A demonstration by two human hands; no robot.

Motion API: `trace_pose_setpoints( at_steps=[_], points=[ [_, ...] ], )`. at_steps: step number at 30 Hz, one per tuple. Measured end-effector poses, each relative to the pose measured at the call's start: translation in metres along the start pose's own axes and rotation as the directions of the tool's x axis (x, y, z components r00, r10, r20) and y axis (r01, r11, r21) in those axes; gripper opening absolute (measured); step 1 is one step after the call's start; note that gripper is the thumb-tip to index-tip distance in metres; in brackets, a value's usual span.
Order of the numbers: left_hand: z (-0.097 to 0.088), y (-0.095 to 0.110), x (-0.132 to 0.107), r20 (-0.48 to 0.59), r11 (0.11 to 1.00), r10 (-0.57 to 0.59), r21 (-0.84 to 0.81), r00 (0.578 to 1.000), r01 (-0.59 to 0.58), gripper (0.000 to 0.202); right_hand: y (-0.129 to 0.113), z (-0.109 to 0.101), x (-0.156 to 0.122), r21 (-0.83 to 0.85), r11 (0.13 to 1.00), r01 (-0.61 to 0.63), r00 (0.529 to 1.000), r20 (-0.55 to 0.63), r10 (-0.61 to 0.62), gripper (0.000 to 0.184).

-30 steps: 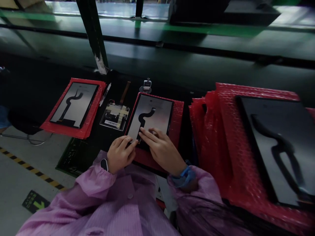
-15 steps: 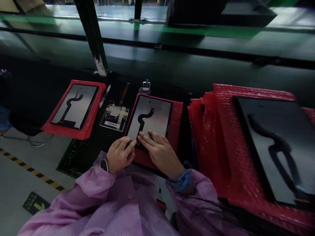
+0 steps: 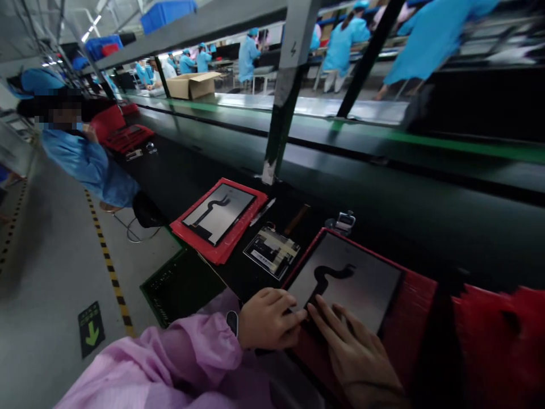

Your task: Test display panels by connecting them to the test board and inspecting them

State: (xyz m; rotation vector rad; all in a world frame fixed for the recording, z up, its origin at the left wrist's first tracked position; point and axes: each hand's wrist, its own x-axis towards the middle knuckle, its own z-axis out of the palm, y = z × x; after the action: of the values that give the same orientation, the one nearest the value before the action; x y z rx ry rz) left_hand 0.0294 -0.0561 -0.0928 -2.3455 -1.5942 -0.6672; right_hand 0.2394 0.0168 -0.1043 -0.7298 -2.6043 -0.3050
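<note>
A flat display panel with a grey back lies before me on red bubble wrap. A black, S-curved flex cable runs across the panel to its near edge. At that edge my left hand is closed, fingers curled and fingertips by the cable's end; what they pinch, if anything, is hidden. My right hand lies palm down over the panel's near part, its fingers stretched out, with the fingertips beside the cable's lower end.
Left of the panel lie a small test board, a white pen and another panel on red wrap. A tally counter stands behind. More red wrap is at right. A co-worker in blue sits at far left.
My view has swung left and up, bringing the co-worker and the far line into sight. Both hands stay at the panel's near edge, by the cable's end.
</note>
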Motion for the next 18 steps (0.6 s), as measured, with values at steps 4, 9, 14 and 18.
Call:
trace_pose_setpoints(
  at_steps=[4, 9, 14, 18],
  points=[
    [-0.0002, 0.0016, 0.0001, 0.065, 1.000, 0.008, 0.019, 0.998, -0.009, 0.034, 0.0045, 0.0091, -0.0096, 0.014, 1.000, 0.025, 1.000, 0.001, -0.025, 0.068],
    [0.0009, 0.0010, -0.0009, 0.033, 0.999, 0.024, 0.031, 0.999, -0.025, 0.031, 0.0062, 0.0083, -0.0090, 0.043, 0.999, 0.008, 1.000, -0.024, -0.007, 0.083],
    [0.0021, 0.0003, -0.0026, 0.040, 0.999, 0.037, 0.035, 0.998, -0.039, 0.033, 0.0068, 0.0071, -0.0080, 0.039, 0.999, 0.014, 1.000, 0.005, -0.014, 0.081],
    [-0.0032, 0.0014, 0.0012, 0.049, 0.998, 0.035, 0.043, 0.998, -0.037, 0.030, 0.0060, 0.0067, -0.0085, 0.057, 0.998, 0.009, 1.000, 0.002, -0.009, 0.082]
  ],
)
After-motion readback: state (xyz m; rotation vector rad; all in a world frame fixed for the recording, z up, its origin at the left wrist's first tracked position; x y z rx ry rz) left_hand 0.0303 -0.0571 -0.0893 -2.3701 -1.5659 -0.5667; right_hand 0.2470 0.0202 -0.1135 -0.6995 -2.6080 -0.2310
